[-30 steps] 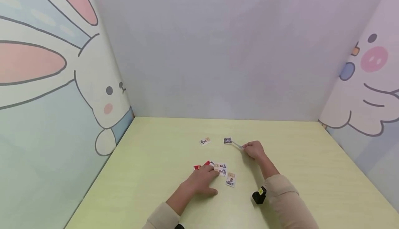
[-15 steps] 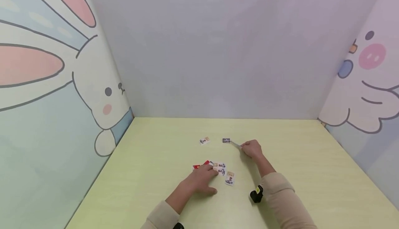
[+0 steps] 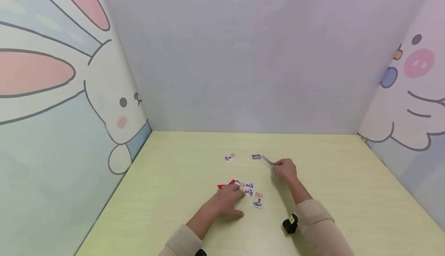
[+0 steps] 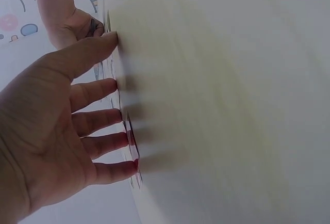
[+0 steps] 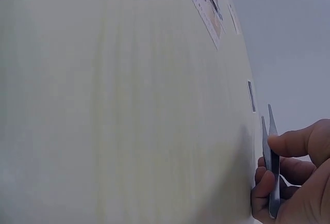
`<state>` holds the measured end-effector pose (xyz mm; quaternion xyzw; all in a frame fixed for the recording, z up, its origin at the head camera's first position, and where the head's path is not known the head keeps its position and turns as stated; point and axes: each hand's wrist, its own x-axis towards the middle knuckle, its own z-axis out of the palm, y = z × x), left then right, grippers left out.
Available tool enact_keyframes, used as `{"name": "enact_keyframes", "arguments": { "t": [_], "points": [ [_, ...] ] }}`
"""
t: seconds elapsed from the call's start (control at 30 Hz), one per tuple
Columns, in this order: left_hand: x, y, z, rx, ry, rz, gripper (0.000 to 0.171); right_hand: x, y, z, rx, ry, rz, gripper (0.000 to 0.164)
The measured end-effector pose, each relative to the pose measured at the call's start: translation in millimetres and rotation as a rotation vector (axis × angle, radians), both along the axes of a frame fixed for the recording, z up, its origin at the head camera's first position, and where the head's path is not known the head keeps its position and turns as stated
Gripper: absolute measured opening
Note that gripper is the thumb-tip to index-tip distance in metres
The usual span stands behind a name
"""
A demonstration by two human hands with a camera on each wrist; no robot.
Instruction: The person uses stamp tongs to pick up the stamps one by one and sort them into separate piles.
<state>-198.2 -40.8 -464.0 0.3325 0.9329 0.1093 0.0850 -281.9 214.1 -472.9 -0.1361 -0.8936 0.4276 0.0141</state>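
Head — right hand [image 3: 285,169] pinching tweezers [image 3: 268,161], stamp [image 3: 256,157] just beside

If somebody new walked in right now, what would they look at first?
Probably the huge white cartoon rabbit with pink ears at the left, then the pale cartoon pig with a round pink snout at the right edge. Next, maybe, over the pale yellow table, the fingers of the right hand holding slim silver metal tweezers, with their tips near a small dark picture with a white border.
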Motion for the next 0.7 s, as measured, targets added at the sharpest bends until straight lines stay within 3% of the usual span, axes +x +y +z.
{"name": "enact_keyframes", "arguments": {
  "t": [0.17, 0.7],
  "points": [
    [1.4, -0.3, 0.7, -0.010, -0.002, 0.009, 0.057, 2.4, 0.4, -1.4, -0.049, 0.005, -0.004, 0.014],
    [-1.3, 2.9, 0.7, -0.023, 0.005, -0.019, 0.056, 27.5, 2.9, 5.3, -0.038, 0.003, 0.077, 0.013]
  ]
}}
